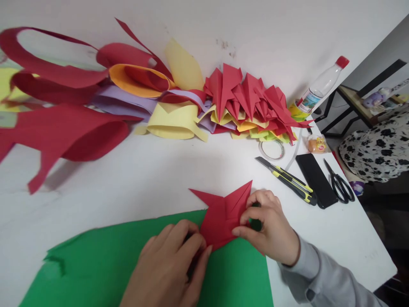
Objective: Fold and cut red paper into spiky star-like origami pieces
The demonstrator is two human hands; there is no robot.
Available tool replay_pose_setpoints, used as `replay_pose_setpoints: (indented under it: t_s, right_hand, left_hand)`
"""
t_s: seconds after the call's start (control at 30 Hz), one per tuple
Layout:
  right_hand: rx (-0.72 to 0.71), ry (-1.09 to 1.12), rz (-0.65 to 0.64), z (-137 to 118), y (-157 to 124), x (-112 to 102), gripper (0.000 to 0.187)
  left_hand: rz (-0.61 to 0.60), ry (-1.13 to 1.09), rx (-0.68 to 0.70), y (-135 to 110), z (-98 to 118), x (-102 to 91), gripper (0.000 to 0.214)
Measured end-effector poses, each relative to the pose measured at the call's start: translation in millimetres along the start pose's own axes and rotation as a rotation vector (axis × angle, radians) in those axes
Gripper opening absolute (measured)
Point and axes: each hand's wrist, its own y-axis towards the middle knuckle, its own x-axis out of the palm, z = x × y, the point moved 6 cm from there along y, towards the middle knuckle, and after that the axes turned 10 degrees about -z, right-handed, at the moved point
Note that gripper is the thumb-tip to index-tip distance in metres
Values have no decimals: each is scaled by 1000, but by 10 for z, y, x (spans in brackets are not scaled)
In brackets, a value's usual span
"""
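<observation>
Obj: red folded paper (220,215), mostly on green sheet (128,251) w/ two pointed tips past the sheet's far edge, over white table (166,170). Est. handling: v. light, stiffer where layered at ctr, floppy at single-ply pts; matte, prob. not slippery. Fragile re: creases; tips would bend or tear first.

My R hand (268,226): thumb + index pinched on R edge, below the R tip. My L hand (172,260): grip closed at lower L edge, thumb along the rim; other fingertips partly hidden. Best hold, I judge: layered edges, light pinch, flat pads; keep off the thin pts.

Green sheet under obj: looks thin, far L corner torn/bent.

Nearby, R side: box cutter (287,181), black flat case or phone (can't tell) (316,181), scissors (340,183), tape roll (283,151). Farther back: heap of red folded pcs (252,96), bottle (322,83). Back L: curled paper loops, e.g. yellow one (174,121).
</observation>
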Motion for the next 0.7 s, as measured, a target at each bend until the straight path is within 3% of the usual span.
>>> replay_pose_setpoints:
  t_s: [0.43,0.7]
  right_hand:
    - [18,-25,-12,17,-1,19,22]
    - [37,-52,-38,-17,-12,18,23]
  left_hand:
    - [42,0,-15,11,35,-28,28]
    - [4,-9,-6,34,11,-11,30]
